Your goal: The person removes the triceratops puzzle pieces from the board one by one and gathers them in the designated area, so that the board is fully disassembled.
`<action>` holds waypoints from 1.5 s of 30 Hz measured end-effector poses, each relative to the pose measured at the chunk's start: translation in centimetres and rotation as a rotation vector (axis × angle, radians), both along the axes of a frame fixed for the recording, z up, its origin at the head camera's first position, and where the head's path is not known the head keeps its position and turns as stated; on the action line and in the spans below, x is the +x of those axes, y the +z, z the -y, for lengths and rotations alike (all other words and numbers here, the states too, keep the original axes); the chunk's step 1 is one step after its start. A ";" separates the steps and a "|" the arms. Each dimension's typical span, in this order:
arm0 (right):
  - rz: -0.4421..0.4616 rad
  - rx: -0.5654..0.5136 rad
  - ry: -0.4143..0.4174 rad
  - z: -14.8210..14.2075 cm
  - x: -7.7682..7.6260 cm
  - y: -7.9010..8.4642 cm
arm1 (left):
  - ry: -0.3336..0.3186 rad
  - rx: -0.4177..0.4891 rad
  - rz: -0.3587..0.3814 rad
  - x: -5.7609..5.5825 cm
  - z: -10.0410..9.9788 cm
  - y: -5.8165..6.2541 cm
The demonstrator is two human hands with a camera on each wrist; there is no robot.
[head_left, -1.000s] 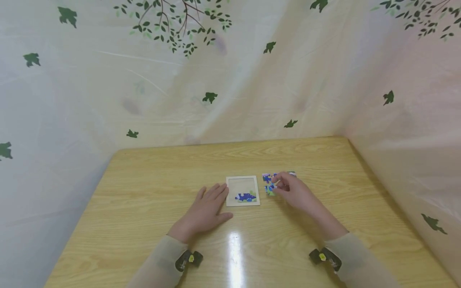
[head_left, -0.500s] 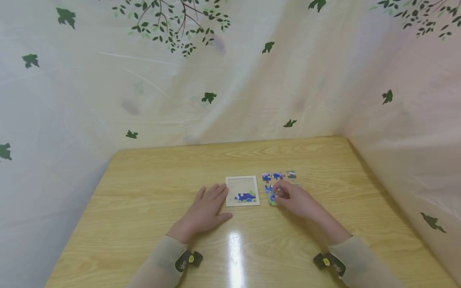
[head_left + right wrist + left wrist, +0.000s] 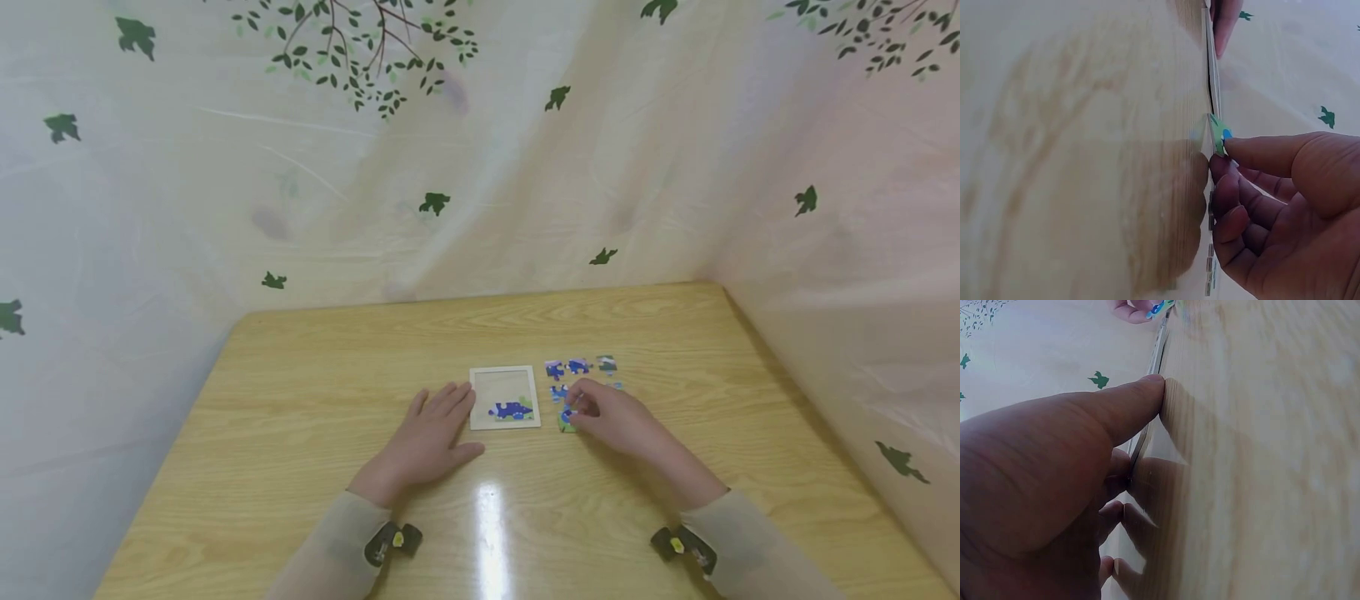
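A square puzzle frame (image 3: 537, 398) with a pale rim lies on the table. In its lower right part sit joined blue and green puzzle pieces (image 3: 513, 411). My left hand (image 3: 427, 437) lies flat, fingers spread, with its fingertips on the frame's left rim; the thumb touches the table in the left wrist view. Right of the frame, my right hand (image 3: 615, 417) pinches a green and blue puzzle piece (image 3: 1219, 134) between thumb and fingers. That piece is tilted, with one edge at the tabletop, and the fingers partly hide it.
Several loose puzzle pieces (image 3: 578, 366) lie beyond the right hand, some partly hidden by it. The wooden table (image 3: 300, 375) meets a leaf-printed cloth (image 3: 495, 167) at the back and sides. A light reflection streaks the front middle of the tabletop.
My right hand has drawn the green and blue puzzle piece a little nearer to me, away from the other loose pieces, which show more now. The left hand has stayed in place.
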State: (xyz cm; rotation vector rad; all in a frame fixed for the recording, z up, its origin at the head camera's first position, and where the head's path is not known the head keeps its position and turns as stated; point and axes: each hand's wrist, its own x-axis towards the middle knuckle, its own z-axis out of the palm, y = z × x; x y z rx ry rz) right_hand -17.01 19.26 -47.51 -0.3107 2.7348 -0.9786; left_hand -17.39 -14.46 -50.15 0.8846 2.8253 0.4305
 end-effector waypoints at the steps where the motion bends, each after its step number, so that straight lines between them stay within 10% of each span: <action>1: 0.000 0.007 -0.005 0.0 0.0 0.0 | 0.001 0.001 0.000 0.0 0.0 0.0; 45: -0.043 0.133 -0.030 0.5 -0.2 0.2 | 0.007 -0.016 -0.003 0.0 -0.1 0.0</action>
